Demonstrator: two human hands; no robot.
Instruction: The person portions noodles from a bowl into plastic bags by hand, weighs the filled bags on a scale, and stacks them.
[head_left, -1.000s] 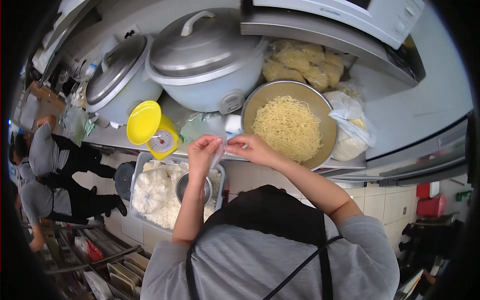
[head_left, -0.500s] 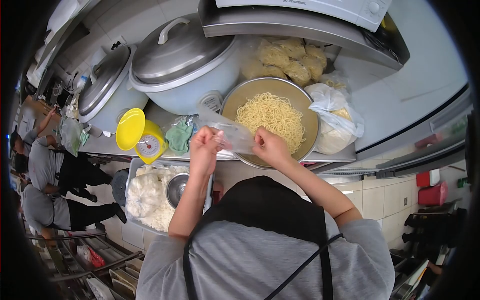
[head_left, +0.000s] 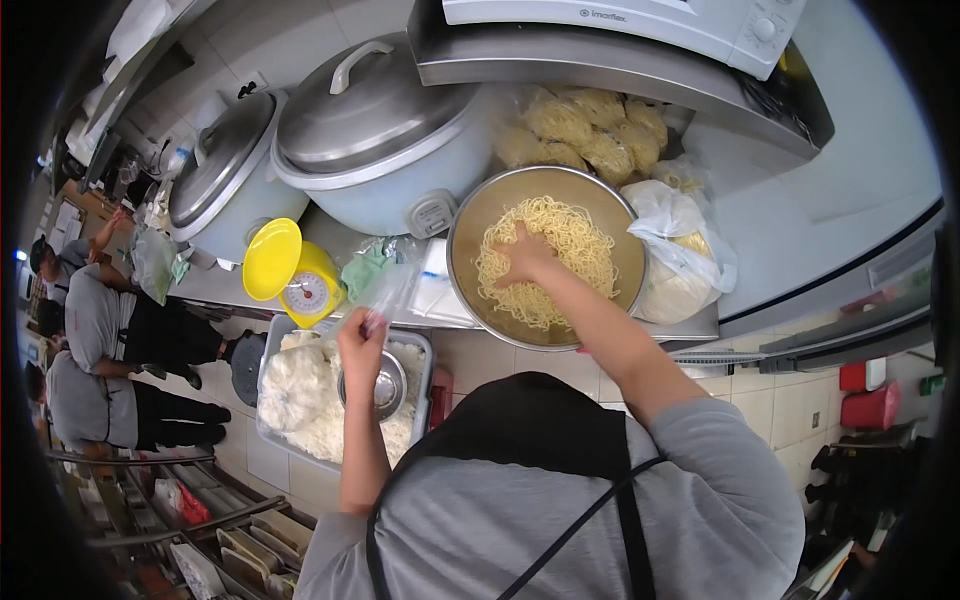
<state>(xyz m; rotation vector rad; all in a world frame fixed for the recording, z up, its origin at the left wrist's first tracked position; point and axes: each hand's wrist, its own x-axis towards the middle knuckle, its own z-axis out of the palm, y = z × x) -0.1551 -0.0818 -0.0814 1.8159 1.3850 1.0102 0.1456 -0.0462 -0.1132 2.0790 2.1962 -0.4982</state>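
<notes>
1. While the work is centring on the surface (head_left: 700, 325) ahead of both grips, a large lidded cooker (head_left: 375, 165) is standing beyond them, and a smaller cooker (head_left: 235, 235) is sitting farther left.
2. Below the left grip (head_left: 361, 345), a tub (head_left: 428, 375) is holding what is looking like white rice, with a small steel bowl (head_left: 388, 385) resting in it.
3. Around the right grip (head_left: 525, 258), the wide bowl (head_left: 475, 215) is carrying a loose heap of noodles (head_left: 575, 255).
4. Ahead and to the left of the left grip, a yellow scale (head_left: 322, 272) is standing near the surface's edge.
5. Reaching into the noodles seems to be the step in hand: the right grip is opening wide, fingers spreading against the strands.
6. Up from the left grip, a clear plastic bag (head_left: 392, 290) is slanting towards the wide bowl; that grip is pinching its lower end.
7. Gathering strands would, I am judging, be calling for the right fingers to curl underneath, the bag hanging clear of them.
</notes>
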